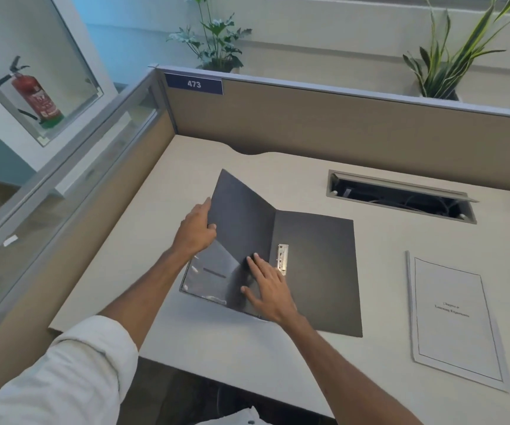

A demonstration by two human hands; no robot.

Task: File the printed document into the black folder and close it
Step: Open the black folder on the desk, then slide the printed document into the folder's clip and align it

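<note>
The black folder (315, 271) lies open on the desk, its back half flat and its front cover raised at an angle. My left hand (195, 228) grips the left edge of that raised cover. My right hand (267, 286) rests flat with fingers spread on the folder's inside near the spine, just left of the metal clip (282, 258). A clear plastic pocket (209, 276) shows at the lower left of the cover. The printed document (456, 320), a white stapled page set with a bordered title, lies flat on the desk to the right, apart from the folder.
The beige desk (278, 363) is boxed in by cubicle partitions (339, 130) at the back and left. An open cable tray (400, 197) is set into the desk behind the folder. Plants stand beyond the partition.
</note>
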